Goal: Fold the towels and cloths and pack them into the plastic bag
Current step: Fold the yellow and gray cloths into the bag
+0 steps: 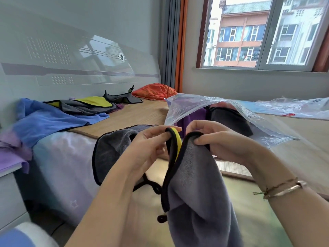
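I pinch the black-trimmed top edge of a grey cloth (194, 189) with both hands: my left hand (151, 145) nips one corner where the yellow side shows, my right hand (215, 139) nips the other, and the cloth hangs down between them. Behind my hands, the clear plastic bag (227, 111) lies open-mouthed on the bed (135, 113), with purple and dark cloths inside. A blue towel (49, 118) sprawls far left, beside a grey-and-yellow cloth (92, 104). An orange pillow (154, 91) sits by the headboard.
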A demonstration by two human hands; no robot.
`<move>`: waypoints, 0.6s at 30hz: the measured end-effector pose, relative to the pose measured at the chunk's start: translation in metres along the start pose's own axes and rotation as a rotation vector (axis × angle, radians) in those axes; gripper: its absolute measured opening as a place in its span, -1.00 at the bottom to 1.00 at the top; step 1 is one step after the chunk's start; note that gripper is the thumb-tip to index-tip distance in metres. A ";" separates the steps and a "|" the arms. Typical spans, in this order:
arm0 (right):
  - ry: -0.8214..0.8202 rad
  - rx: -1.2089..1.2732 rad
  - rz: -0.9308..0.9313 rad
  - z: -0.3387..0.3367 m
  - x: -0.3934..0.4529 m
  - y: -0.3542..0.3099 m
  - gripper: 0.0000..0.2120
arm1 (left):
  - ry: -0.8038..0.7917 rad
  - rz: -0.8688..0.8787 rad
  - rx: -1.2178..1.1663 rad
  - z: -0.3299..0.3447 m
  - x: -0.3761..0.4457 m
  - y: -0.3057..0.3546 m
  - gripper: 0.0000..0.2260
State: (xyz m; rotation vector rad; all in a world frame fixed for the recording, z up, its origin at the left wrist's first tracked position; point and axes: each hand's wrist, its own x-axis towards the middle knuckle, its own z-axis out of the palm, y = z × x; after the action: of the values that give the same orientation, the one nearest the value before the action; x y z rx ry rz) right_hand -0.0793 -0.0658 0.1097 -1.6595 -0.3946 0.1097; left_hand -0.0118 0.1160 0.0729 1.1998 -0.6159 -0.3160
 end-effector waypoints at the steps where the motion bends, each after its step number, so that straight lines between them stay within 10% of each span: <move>1: 0.020 -0.050 -0.022 0.000 0.003 0.002 -0.84 | -0.012 -0.015 -0.002 -0.001 -0.002 0.000 -0.83; 18: 0.204 -0.420 -0.132 0.019 0.011 -0.005 -0.82 | -0.079 -0.032 -0.033 -0.005 -0.011 0.004 -0.92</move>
State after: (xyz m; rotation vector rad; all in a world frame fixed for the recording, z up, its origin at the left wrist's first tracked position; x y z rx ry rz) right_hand -0.0752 -0.0437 0.1139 -2.0289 -0.3878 -0.2562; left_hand -0.0180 0.1269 0.0724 1.1708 -0.6579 -0.4003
